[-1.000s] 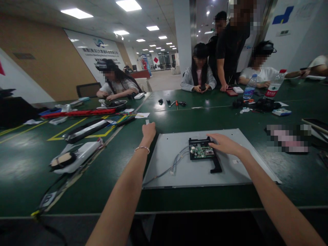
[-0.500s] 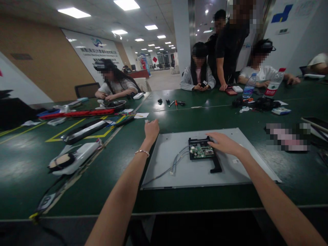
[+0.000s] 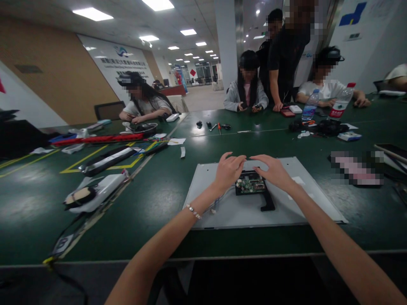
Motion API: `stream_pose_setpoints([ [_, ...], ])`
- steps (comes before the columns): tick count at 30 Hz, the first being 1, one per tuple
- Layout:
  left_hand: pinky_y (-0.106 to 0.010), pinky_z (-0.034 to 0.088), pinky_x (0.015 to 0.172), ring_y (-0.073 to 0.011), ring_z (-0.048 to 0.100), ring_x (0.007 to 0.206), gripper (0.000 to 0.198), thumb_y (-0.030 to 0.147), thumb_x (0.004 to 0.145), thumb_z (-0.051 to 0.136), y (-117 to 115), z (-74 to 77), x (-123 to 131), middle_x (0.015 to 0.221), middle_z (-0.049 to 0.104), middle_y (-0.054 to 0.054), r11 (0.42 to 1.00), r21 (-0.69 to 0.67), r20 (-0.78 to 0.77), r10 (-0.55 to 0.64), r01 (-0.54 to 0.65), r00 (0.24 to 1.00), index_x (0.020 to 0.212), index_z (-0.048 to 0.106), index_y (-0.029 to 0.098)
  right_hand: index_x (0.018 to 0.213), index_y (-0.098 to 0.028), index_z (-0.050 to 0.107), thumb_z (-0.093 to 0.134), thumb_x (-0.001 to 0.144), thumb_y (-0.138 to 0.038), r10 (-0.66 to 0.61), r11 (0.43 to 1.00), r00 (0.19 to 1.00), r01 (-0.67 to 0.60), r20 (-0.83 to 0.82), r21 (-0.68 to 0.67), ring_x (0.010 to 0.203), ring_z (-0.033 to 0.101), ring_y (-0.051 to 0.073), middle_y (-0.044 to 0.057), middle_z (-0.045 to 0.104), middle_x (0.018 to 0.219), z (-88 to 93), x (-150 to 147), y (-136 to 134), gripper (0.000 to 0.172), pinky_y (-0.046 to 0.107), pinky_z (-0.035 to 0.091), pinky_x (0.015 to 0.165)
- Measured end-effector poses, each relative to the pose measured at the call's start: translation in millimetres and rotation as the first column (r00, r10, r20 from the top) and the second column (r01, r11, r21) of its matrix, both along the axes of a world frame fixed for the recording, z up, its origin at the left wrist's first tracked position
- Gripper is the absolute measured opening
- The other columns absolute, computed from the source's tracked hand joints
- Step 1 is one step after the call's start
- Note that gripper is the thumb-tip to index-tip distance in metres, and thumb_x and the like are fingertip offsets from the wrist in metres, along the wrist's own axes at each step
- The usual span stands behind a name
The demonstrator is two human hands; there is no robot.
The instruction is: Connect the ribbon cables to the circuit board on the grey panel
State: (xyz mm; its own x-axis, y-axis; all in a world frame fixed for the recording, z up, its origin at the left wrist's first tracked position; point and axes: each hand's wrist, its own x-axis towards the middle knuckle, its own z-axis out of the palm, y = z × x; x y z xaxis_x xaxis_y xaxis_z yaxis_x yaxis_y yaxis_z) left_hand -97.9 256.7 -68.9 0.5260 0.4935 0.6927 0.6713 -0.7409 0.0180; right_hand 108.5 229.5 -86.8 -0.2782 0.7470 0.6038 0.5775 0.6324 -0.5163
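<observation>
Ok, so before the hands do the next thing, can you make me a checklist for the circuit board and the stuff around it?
1. Grey panel lying flat on the table: ok.
2. Black frame resting on the panel, green circuit board facing up: ok.
3. Left hand and right hand both at the frame's far side: ok.
4. Both hands gripping the frame firmly: cannot tell.
5. Cables fully in view: not ok, the left arm covers part of them.
6. White strip on the table, clear of both hands: ok.
</observation>
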Motion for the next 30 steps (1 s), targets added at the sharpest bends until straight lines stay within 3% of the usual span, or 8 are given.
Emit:
stream_pose_setpoints([
  [8,-0.041,0.042,0.103,-0.0155,0.069,0.089,0.018,0.017,0.09,0.055,-9.4,-1.1,2.2,0.097,0.075,-0.001,0.992,-0.121,0.154,-0.024,0.043,0.988,0.105,0.064,0.022,0.109,-0.024,0.066,0.056,0.087,-0.029,0.008,1.0,0.995,-0.008,-0.098,0.0,0.098,0.065,0.022,0.004,0.071,0.104,6.7,-10.4,-8.2,0.024,0.038,0.049,0.09],
  [17,-0.036,0.044,0.101,-0.0141,0.069,0.089,0.017,0.015,0.088,0.058,-9.3,-12.6,6.4,0.095,0.074,-0.001,0.975,-0.202,0.175,-0.06,0.095,0.983,0.103,0.063,0.021,0.092,-0.024,0.069,0.052,0.089,-0.027,-0.02,0.999,0.997,0.023,-0.079,0.036,0.093,0.065,0.023,0.005,0.071,0.096,0.2,-13.2,-5.5,0.017,0.037,0.049,0.087],
  [23,-0.036,0.05,0.094,-0.0194,0.066,0.101,0.034,0.017,0.085,0.061,-5.7,-19.6,4.0,0.107,0.071,-0.006,0.939,-0.339,0.108,-0.02,0.056,0.994,0.119,0.058,0.018,0.095,-0.022,0.067,0.05,0.09,-0.024,-0.147,0.989,0.986,0.148,0.076,-0.017,0.094,0.066,0.025,0.006,0.072,0.099,-15.1,-3.3,5.4,0.018,0.039,0.049,0.088],
  [30,-0.037,0.046,0.101,-0.0229,0.061,0.112,0.035,0.014,0.085,0.056,-1.1,-34.6,0.4,0.119,0.066,-0.01,0.895,-0.445,-0.013,-0.019,0.011,1.0,0.12,0.059,0.014,0.097,-0.02,0.069,0.052,0.089,-0.017,-0.21,0.965,0.907,0.253,0.366,-0.075,0.095,0.066,0.024,0.008,0.073,0.099,-23.6,-1.3,12.6,0.018,0.033,0.047,0.085],
])
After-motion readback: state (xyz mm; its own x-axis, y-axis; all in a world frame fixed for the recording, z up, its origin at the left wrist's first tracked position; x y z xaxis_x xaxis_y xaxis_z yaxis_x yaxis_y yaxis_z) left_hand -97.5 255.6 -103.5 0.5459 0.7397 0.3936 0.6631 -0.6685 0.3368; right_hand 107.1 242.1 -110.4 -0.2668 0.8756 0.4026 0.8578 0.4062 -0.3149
